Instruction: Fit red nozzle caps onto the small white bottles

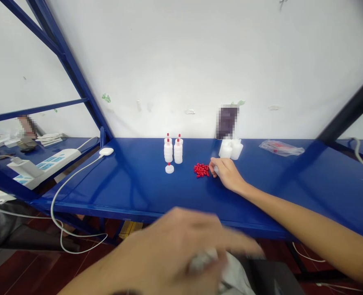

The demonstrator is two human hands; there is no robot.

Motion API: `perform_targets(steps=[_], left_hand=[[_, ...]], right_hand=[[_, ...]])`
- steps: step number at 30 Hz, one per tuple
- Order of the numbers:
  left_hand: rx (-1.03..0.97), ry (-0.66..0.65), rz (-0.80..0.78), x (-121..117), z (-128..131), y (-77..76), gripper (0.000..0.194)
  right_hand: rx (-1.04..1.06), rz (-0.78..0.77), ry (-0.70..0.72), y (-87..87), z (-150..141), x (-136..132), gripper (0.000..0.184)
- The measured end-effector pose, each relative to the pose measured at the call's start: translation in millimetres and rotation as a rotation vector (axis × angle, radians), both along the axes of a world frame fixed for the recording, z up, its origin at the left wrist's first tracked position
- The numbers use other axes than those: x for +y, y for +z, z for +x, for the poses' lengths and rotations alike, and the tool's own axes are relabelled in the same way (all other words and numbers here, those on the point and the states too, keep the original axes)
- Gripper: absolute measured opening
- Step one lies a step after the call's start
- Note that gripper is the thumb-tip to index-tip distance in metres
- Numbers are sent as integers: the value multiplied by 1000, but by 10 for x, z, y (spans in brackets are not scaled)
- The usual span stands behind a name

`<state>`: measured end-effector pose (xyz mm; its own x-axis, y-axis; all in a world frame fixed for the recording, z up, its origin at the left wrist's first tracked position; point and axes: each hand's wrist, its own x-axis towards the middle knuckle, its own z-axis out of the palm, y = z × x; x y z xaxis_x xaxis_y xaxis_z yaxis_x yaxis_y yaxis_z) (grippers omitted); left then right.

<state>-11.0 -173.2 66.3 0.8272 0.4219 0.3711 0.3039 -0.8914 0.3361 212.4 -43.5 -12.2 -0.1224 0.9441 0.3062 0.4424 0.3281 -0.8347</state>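
My right hand [227,173] rests on the blue table just right of a small pile of red caps [201,170]. Its fingers are curled around a small whitish piece [216,169], mostly hidden, whose kind I cannot make out. In the near foreground, my left hand [181,250] is large and smeared by motion, in front of the table edge. A pale blur shows between its thumb and fingers; whether it is held cannot be told. White bottles with red tips [173,150] stand upright in two rows, with a round white lid with a red tip [169,168] before them.
White bottles without red tips [231,148] stand behind my right hand. A clear plastic bag [282,148] with something red lies farther right. At left are a white puck-shaped device [106,151] with a cable and a power strip [49,166]. Blue frame posts flank the table [132,180].
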Motion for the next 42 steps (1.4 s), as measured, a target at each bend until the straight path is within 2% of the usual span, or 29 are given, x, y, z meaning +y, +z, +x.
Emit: perform_targets(steps=[1, 2, 5, 7, 9, 12, 15, 18, 21, 24, 26, 29, 33, 37, 42], left_hand=[[-1, 52, -11, 194, 20, -94, 49], [17, 168, -24, 393, 49, -191, 42], [244, 435, 24, 925, 164, -440, 31], [335, 535, 97, 1145, 242, -530, 30], [382, 564, 140, 1243, 303, -563, 28], [400, 536, 149, 1255, 338, -570, 20], [316, 503, 119, 1244, 312, -584, 15], [64, 488, 10, 1270, 298, -582, 12], [-282, 438, -189, 1315, 369, -537, 11], [-569, 371, -339, 1360, 527, -495, 14], [-665, 332, -376, 1386, 646, -502, 15], [-707, 262, -478, 1409, 789, -569, 20], [-791, 167, -655, 1399, 858, -680, 27], [-835, 138, -679, 1372, 843, -733, 28], [-823, 140, -638, 1368, 825, -761, 23]], right_hand=[[0, -4, -2, 2, -3, 0, 52], [2, -5, -5, 3, -6, 1, 52], [8, -4, 4, 3, -9, 9, 51], [18, 0, 27, -5, -8, 16, 52], [25, 6, 59, -20, -3, 21, 52], [32, 4, 98, -37, -3, 20, 54], [63, 6, 126, -12, -28, -2, 61], [120, 55, 109, 48, -59, -38, 61], [207, 96, 55, 79, -56, -54, 53], [346, 66, 110, 45, -28, -22, 50], [442, -7, 179, 11, -27, 13, 53], [563, -127, 251, -3, -71, 47, 56], [657, -206, 309, 44, -134, 35, 54], [652, -228, 314, 43, -119, 38, 49], [560, -156, 238, -2, -69, 58, 48]])
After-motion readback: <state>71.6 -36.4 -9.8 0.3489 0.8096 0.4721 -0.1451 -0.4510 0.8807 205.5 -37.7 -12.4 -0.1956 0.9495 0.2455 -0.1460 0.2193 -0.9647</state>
